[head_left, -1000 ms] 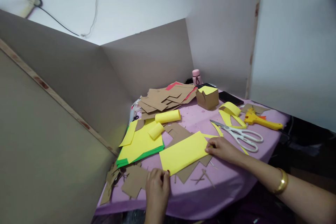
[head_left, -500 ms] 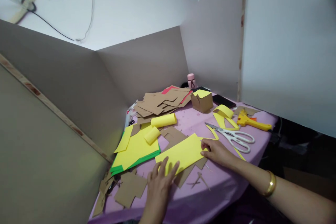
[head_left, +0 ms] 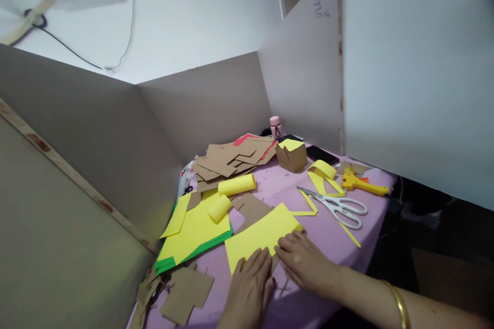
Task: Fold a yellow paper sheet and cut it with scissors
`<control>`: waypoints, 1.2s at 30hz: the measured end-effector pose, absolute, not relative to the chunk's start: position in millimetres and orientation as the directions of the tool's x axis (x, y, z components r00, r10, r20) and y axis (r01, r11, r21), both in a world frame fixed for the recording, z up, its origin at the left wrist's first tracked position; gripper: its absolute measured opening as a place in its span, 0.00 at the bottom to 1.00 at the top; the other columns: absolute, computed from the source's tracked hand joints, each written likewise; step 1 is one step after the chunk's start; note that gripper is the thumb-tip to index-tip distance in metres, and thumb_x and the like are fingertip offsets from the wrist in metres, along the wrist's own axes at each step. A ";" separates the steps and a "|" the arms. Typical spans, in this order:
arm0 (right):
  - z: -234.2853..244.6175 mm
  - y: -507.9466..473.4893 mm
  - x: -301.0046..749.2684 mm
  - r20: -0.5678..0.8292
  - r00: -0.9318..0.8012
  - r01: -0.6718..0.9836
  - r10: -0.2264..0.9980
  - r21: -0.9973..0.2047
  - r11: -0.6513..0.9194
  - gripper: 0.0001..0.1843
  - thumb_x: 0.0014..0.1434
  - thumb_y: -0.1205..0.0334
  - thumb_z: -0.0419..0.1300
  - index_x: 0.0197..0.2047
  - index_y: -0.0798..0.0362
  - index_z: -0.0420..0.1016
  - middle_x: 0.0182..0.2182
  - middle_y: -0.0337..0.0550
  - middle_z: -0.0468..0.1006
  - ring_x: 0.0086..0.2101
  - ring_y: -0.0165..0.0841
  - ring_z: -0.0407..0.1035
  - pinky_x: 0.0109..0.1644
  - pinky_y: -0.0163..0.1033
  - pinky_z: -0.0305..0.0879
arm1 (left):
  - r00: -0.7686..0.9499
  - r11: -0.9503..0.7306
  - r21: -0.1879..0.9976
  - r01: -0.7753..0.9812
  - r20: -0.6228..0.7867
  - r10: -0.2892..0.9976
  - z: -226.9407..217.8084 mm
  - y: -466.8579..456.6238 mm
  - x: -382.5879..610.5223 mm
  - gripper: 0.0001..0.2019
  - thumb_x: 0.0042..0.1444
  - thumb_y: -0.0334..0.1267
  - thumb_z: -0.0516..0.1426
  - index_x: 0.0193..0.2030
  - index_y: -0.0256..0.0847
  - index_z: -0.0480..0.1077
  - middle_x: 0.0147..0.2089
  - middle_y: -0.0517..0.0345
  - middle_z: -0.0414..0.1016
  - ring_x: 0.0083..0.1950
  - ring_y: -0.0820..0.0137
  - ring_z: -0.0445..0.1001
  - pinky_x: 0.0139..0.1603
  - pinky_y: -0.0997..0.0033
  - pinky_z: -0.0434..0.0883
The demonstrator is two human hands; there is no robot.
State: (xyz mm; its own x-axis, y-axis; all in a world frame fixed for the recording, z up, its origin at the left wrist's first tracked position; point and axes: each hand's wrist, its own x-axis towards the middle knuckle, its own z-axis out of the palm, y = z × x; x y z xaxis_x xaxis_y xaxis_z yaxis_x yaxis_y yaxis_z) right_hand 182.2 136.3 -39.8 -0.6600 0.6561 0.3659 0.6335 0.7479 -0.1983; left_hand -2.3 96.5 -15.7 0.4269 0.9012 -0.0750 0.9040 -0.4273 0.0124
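A yellow sheet of paper (head_left: 258, 233) lies at a slant near the front of the table, over pieces of cardboard. My left hand (head_left: 250, 282) rests on its near edge with the fingers stretched out close together. At the near right edge, my right hand (head_left: 303, 259) has its fingers bent and pressed onto the sheet; the thumb is mostly hidden. The white-handled scissors (head_left: 334, 205) lie with blades apart, right of the sheet. Thin yellow paper strips (head_left: 309, 211) lie between sheet and scissors.
Yellow paper rolls (head_left: 237, 185) and green and yellow sheets (head_left: 200, 221) lie to the left. Behind are stacked cardboard pieces (head_left: 231, 157), a cardboard box (head_left: 292, 158) and a pink bottle (head_left: 275, 126). A yellow glue gun (head_left: 363, 183) lies right. Grey panels (head_left: 208, 97) enclose the table.
My right hand has moved from the sheet's right end down to its near edge, closer to my left hand. My left hand's fingers have come together. The camera view has shifted slightly.
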 end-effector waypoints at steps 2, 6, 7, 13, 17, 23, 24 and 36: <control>-42.4 129.7 175.8 0.376 -0.678 0.617 0.631 -0.175 0.767 0.14 0.61 0.63 0.56 0.50 0.56 0.71 0.42 0.47 0.77 0.42 0.41 0.66 0.51 0.46 0.57 | 0.429 -0.427 0.039 0.903 -0.112 0.897 -18.1 94.7 -5.9 0.24 0.63 0.39 0.44 0.66 0.40 0.54 0.69 0.53 0.53 0.69 0.60 0.54 0.64 0.44 0.58; -47.9 128.5 173.0 0.389 -0.665 0.632 0.637 -0.161 0.758 0.15 0.62 0.61 0.55 0.50 0.57 0.72 0.41 0.47 0.79 0.43 0.42 0.68 0.55 0.48 0.55 | 0.444 -0.440 0.055 0.896 -0.124 0.888 -20.3 96.3 -14.1 0.24 0.63 0.37 0.44 0.67 0.44 0.51 0.69 0.55 0.51 0.70 0.62 0.50 0.64 0.43 0.55; -49.4 129.8 174.7 0.393 -0.654 0.642 0.647 -0.165 0.749 0.15 0.62 0.61 0.55 0.50 0.56 0.72 0.42 0.47 0.79 0.44 0.42 0.68 0.56 0.48 0.55 | 0.446 -0.443 0.058 0.895 -0.124 0.886 -20.5 96.3 -15.9 0.24 0.63 0.37 0.43 0.67 0.45 0.51 0.69 0.55 0.50 0.70 0.63 0.50 0.64 0.44 0.55; -56.9 142.1 206.1 0.411 -0.530 0.742 0.742 -0.199 0.641 0.16 0.62 0.70 0.51 0.52 0.60 0.72 0.45 0.53 0.79 0.46 0.42 0.70 0.58 0.49 0.57 | 0.465 -0.460 0.070 0.885 -0.082 0.882 -21.0 92.5 -22.8 0.25 0.63 0.39 0.44 0.67 0.45 0.49 0.70 0.54 0.47 0.70 0.63 0.49 0.65 0.46 0.55; -56.0 146.8 226.9 0.406 -0.472 0.787 0.783 -0.206 0.581 0.17 0.62 0.72 0.50 0.51 0.62 0.73 0.44 0.55 0.80 0.46 0.44 0.72 0.57 0.54 0.59 | 0.419 -0.417 0.036 0.908 -0.110 0.901 -20.1 87.4 -28.9 0.25 0.64 0.37 0.42 0.67 0.44 0.49 0.70 0.55 0.45 0.70 0.63 0.48 0.65 0.45 0.53; -49.9 141.5 229.9 0.400 -0.451 0.788 0.798 -0.242 0.566 0.16 0.62 0.71 0.50 0.50 0.58 0.74 0.46 0.54 0.80 0.47 0.46 0.72 0.56 0.59 0.59 | 0.252 -0.263 -0.060 0.963 -0.145 0.957 -16.1 65.5 -50.7 0.25 0.62 0.33 0.40 0.66 0.43 0.51 0.69 0.56 0.47 0.69 0.64 0.49 0.65 0.44 0.52; -49.8 140.6 229.9 0.401 -0.449 0.785 0.799 -0.250 0.567 0.16 0.62 0.71 0.50 0.50 0.58 0.74 0.46 0.54 0.80 0.46 0.46 0.72 0.55 0.60 0.59 | 0.229 -0.240 -0.073 0.968 -0.133 0.964 -16.9 61.8 -54.3 0.24 0.63 0.34 0.40 0.66 0.44 0.52 0.69 0.57 0.48 0.69 0.64 0.50 0.65 0.44 0.53; -59.5 139.1 230.7 0.463 -0.394 0.769 0.794 -0.308 0.560 0.19 0.62 0.72 0.46 0.48 0.61 0.76 0.46 0.59 0.79 0.46 0.47 0.73 0.50 0.52 0.68 | -0.025 0.113 -0.229 0.967 0.358 0.934 -64.7 50.2 -33.4 0.21 0.61 0.30 0.43 0.56 0.40 0.68 0.61 0.47 0.66 0.61 0.56 0.67 0.56 0.39 0.64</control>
State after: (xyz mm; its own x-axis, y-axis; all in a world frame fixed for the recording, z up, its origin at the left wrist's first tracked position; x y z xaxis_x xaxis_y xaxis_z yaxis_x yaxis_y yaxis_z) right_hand 230.7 139.1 -59.5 -0.3936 0.7942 0.4629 0.7687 0.5605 -0.3081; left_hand -33.4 50.2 -64.7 -0.0247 0.9336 0.3575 0.9668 0.1132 -0.2289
